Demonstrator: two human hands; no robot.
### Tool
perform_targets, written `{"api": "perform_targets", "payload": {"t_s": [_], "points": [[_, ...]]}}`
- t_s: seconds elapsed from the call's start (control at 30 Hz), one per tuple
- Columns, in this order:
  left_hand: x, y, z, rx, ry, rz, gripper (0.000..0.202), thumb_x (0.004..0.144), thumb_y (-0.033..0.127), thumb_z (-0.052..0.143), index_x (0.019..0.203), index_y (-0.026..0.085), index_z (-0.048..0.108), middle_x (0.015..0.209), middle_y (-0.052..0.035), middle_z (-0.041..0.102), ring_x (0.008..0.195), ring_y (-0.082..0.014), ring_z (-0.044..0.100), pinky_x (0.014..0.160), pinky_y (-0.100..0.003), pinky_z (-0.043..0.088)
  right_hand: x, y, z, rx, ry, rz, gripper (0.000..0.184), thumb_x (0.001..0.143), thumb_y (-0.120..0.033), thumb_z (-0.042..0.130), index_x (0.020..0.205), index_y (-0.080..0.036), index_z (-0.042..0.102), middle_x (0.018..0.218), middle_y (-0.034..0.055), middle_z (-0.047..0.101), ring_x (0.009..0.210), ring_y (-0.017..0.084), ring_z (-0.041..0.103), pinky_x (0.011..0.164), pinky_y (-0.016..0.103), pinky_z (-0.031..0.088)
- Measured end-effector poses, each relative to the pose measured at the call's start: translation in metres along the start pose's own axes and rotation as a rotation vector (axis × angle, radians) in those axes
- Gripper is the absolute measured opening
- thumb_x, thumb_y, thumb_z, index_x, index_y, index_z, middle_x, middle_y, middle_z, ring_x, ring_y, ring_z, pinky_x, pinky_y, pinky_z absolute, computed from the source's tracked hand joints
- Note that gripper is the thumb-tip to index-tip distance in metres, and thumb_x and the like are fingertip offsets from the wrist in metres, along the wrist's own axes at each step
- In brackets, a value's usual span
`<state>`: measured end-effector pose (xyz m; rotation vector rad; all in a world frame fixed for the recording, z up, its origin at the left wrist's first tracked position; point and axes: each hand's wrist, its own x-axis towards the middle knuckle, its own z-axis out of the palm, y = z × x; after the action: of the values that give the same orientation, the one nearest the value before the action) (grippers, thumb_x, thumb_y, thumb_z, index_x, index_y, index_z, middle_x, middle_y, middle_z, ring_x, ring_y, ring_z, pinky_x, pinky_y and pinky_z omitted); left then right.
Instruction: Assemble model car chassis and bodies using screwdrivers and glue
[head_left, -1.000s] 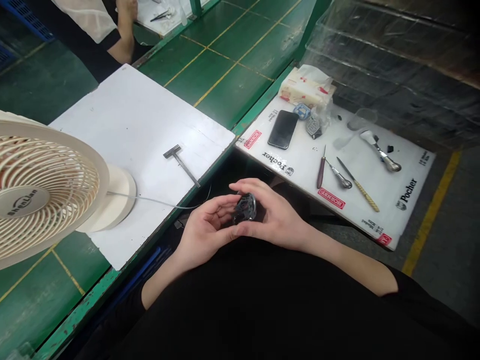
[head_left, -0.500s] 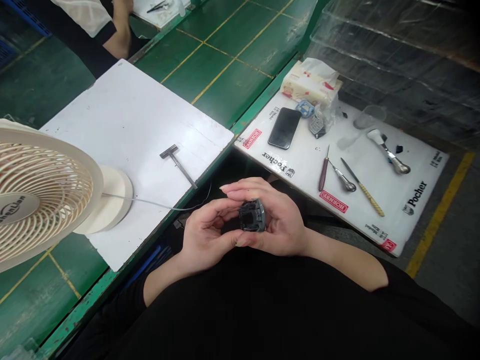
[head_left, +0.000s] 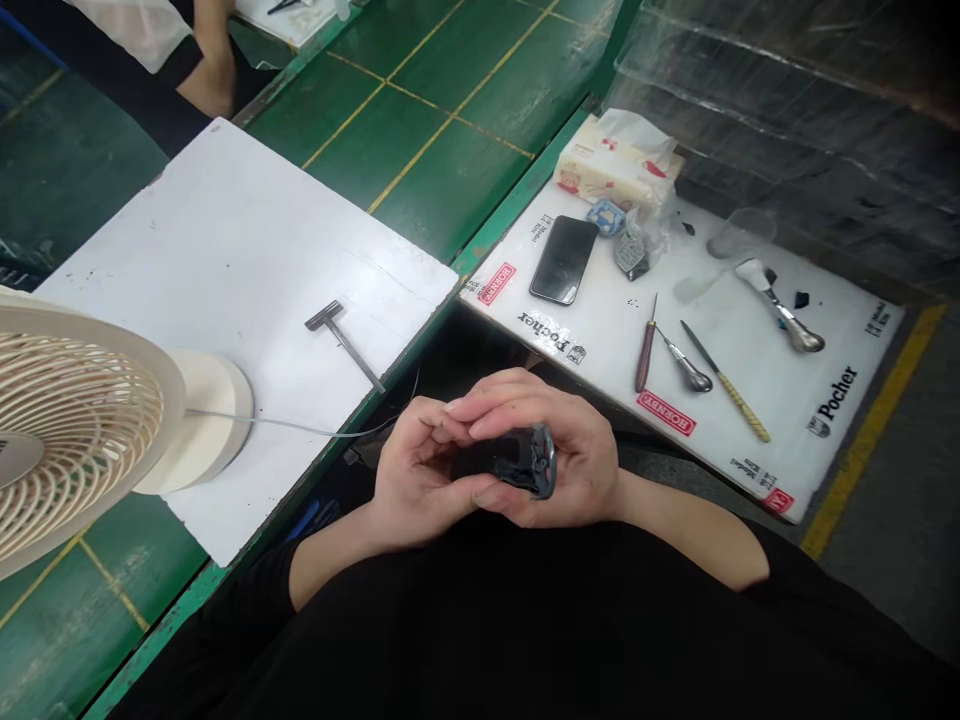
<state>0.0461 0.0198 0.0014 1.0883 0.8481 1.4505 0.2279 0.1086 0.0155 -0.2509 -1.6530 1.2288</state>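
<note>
Out to the left, a big white board (head_left: 300,240), to the right, a white mat (head_left: 780,385), on the board, a pale fan (head_left: 97,430) is stood, in the middle, left hand (head_left: 420,475) and right hand (head_left: 574,460) are wrapped around a small dark part (head_left: 525,460), held between them.

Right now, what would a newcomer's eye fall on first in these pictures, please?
Probably the big cream plastic fan with a round grille, cut off by the left edge of the view. Next, near the centre, the bare left hand and right hand are cupped around a small black part with a shiny curved edge. On the white board printed in red and black, at the right, lies a black smartphone.
</note>
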Motion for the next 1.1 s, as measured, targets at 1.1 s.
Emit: {"api": "perform_targets", "payload": {"t_s": [1.1], "points": [[0.003,0.004,-0.006,-0.037,0.113,-0.043,0.044,0.09,0.021,0.103,0.121,0.027,0.073,0.115,-0.002,0.09,0.105,-0.023,0.09,0.096,-0.036,0.074,0.013,0.024,0.014,0.108,-0.026,0.147,0.046,0.094,-0.043,0.101,0.135,-0.029,0.084,0.135,0.0113,0.087,0.128,0.031,0.081,0.115,0.051,0.068]]}}
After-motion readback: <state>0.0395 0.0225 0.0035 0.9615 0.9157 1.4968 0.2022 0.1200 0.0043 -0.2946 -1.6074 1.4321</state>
